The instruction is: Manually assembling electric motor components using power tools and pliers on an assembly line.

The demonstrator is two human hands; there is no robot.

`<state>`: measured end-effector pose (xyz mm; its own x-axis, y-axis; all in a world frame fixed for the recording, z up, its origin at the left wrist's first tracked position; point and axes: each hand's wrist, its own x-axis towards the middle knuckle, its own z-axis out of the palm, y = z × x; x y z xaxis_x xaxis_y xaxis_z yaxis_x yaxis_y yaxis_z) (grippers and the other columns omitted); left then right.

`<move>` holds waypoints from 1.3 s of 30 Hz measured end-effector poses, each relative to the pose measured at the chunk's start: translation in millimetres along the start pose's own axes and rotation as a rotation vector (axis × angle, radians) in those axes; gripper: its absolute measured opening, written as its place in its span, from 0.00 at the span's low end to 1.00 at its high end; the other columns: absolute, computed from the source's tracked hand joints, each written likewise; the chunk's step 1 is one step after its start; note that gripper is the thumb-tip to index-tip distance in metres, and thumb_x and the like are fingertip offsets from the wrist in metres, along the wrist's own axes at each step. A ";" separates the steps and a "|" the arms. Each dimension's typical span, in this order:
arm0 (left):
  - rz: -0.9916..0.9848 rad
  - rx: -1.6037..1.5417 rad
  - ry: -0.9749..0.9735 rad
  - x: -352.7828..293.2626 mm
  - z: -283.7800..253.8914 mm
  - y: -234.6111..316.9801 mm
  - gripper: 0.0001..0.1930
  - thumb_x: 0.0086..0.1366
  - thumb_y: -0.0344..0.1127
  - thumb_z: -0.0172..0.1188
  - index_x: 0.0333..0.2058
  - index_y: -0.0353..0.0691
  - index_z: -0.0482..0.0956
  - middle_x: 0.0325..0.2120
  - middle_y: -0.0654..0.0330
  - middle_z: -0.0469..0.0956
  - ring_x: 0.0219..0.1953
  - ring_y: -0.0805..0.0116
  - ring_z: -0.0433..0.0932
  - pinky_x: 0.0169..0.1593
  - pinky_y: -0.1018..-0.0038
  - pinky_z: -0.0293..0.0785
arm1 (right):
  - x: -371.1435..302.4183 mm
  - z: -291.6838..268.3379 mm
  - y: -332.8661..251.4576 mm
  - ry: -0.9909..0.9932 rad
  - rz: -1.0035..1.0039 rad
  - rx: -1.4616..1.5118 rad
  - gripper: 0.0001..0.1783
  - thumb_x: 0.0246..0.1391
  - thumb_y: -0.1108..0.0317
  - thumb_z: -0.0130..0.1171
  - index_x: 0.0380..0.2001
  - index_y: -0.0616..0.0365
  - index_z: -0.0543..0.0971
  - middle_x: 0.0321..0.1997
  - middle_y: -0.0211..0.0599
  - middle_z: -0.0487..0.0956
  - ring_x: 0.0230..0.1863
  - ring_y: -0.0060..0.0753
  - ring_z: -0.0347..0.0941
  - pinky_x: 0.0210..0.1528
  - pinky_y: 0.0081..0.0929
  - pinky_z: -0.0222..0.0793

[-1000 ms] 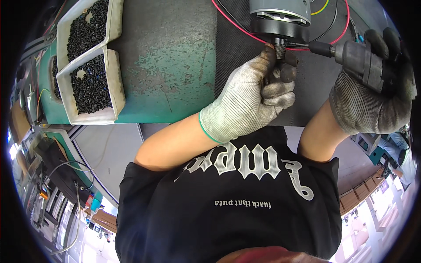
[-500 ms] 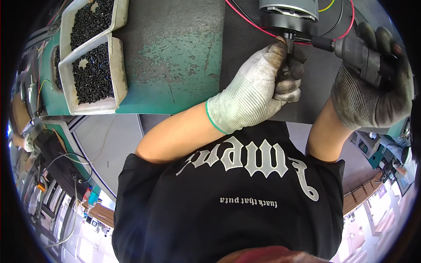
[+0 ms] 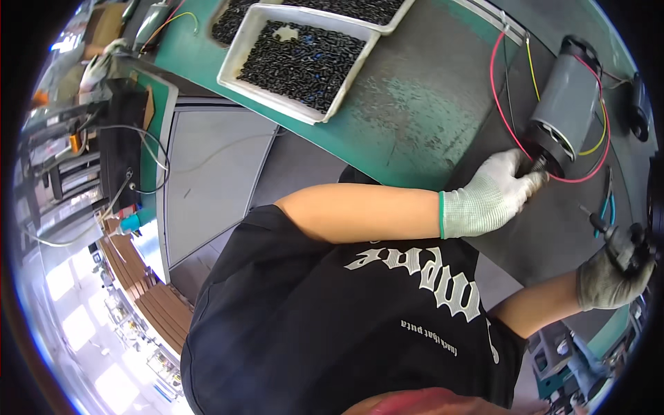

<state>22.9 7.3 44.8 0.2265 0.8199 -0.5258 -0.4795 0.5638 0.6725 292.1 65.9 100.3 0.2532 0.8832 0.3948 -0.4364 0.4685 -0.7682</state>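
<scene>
A grey cylindrical motor [image 3: 568, 100] lies on the dark mat at the right, with its black end and threaded shaft toward me. My left hand [image 3: 501, 190], in a pale glove, is closed around that shaft; some of its fingertips are hidden. Farther right and nearer to me, my right hand [image 3: 618, 270] in a grey-coated glove grips a dark power screwdriver [image 3: 599, 223]. The driver's thin bit points up and left, apart from the motor. Much of the tool's body is covered by the fingers or lost at the dark rim.
Red [image 3: 495, 86], black and yellow-green wires loop around the motor. Blue-handled pliers [image 3: 609, 206] lie between the motor and my right hand. White trays [image 3: 290, 107] of small black parts stand at the far left of the green bench [image 3: 401, 117]. A dark object [image 3: 639, 107] is beyond the pliers.
The view has turned, bringing more of the motor and the pliers into sight. My right hand has drawn the power screwdriver away from the motor's end to the right. My left hand stays at the shaft.
</scene>
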 end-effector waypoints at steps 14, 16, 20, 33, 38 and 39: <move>0.471 2.157 1.141 -55.6 -262.9 157.6 0.12 0.60 0.39 0.58 0.39 0.41 0.81 0.37 0.50 0.80 0.39 0.51 0.80 0.46 0.61 0.75 | -37.1 -25.8 9.6 0.205 -0.114 -0.537 0.19 0.60 0.75 0.49 0.53 0.74 0.70 0.54 0.54 0.73 0.53 0.53 0.73 0.55 0.46 0.74; 0.371 2.088 1.102 -53.7 -261.0 154.1 0.13 0.59 0.40 0.59 0.39 0.40 0.81 0.40 0.50 0.79 0.40 0.52 0.80 0.47 0.62 0.76 | -39.5 -34.5 6.6 0.118 -0.095 -0.513 0.20 0.57 0.79 0.51 0.54 0.73 0.71 0.57 0.54 0.72 0.53 0.53 0.73 0.55 0.44 0.75; 0.470 2.132 1.061 -53.0 -263.4 155.2 0.12 0.59 0.40 0.59 0.36 0.40 0.81 0.40 0.51 0.79 0.40 0.51 0.79 0.46 0.61 0.76 | -49.3 -18.1 15.0 0.106 -0.167 -0.717 0.20 0.56 0.80 0.51 0.53 0.73 0.71 0.56 0.54 0.72 0.54 0.53 0.73 0.52 0.41 0.78; 0.536 1.997 0.956 -57.3 -280.4 156.2 0.14 0.60 0.42 0.59 0.38 0.37 0.77 0.41 0.47 0.77 0.43 0.48 0.78 0.49 0.59 0.73 | -50.8 1.0 13.7 0.296 -0.003 -0.303 0.18 0.60 0.72 0.51 0.50 0.75 0.73 0.48 0.55 0.76 0.47 0.45 0.75 0.50 0.34 0.74; 0.450 2.021 1.109 -65.4 -237.2 149.4 0.18 0.60 0.43 0.60 0.41 0.36 0.75 0.40 0.45 0.76 0.43 0.46 0.77 0.47 0.59 0.74 | -54.5 5.9 13.3 0.233 -0.068 -0.305 0.18 0.59 0.72 0.52 0.49 0.74 0.73 0.47 0.53 0.76 0.46 0.45 0.75 0.49 0.35 0.74; 0.711 2.040 1.101 -73.8 -240.2 147.4 0.17 0.60 0.41 0.59 0.43 0.35 0.73 0.38 0.46 0.77 0.39 0.44 0.78 0.43 0.59 0.75 | -56.9 5.1 11.3 0.242 -0.081 -0.324 0.18 0.59 0.72 0.52 0.49 0.74 0.73 0.47 0.53 0.76 0.46 0.45 0.75 0.49 0.35 0.74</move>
<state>-268.1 6.0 57.6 -0.1896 0.8993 0.3940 0.9628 0.2490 -0.1050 268.3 21.1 71.8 0.4886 0.7948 0.3600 -0.1220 0.4708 -0.8738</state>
